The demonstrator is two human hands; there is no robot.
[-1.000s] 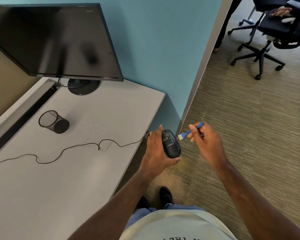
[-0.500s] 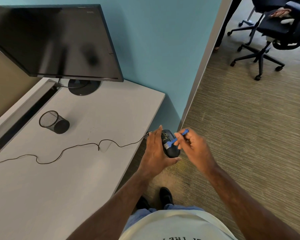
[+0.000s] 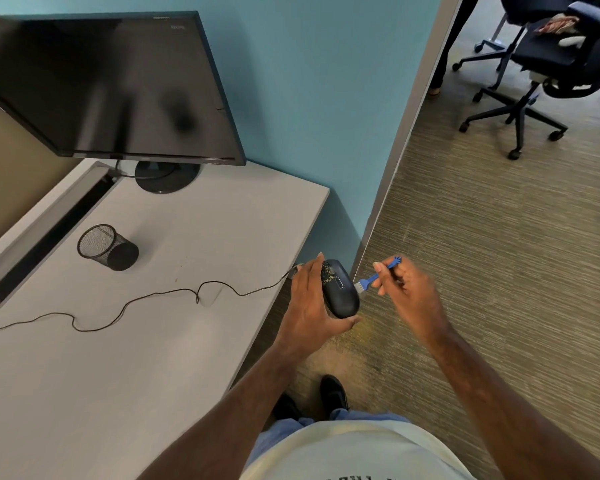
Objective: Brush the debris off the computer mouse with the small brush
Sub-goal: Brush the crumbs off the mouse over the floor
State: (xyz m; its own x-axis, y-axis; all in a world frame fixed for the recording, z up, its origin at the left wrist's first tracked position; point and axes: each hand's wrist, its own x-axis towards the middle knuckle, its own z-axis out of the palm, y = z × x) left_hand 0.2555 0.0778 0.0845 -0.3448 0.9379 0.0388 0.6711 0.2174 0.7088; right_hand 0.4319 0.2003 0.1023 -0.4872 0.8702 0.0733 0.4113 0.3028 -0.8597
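Grey-brown carpet (image 3: 482, 254) fills the right half of the head view, with a pale desk (image 3: 153, 341) on the left against a teal partition wall (image 3: 309, 98).

Past the desk's right edge, above the carpet, the black computer mouse (image 3: 340, 289) is held in the left hand (image 3: 309, 306), whose fingers are curled round its left flank with the thumb under its near end. Its long axis runs from far-left to near-right, the top face turned up. Pale specks of debris (image 3: 327, 274) are seen on the far left part of that face.

The small blue brush (image 3: 378, 276) is pinched in the right hand (image 3: 406, 289), fingers closed on its handle. Its white bristles are pointed left and lie just beside the mouse's right edge; contact cannot be told. The debris thus lies to the left of the bristles, across the mouse's width, so a leftward sweep is judged to be needed next.

The mouse's cable (image 3: 187, 292) trails left over the desk. A mesh pen cup (image 3: 108, 247) lies tipped on its side, well apart, with a dark monitor (image 3: 111, 91) behind it. An office chair (image 3: 541, 71) stands far off on the carpet. Nothing is seen between brush and mouse.
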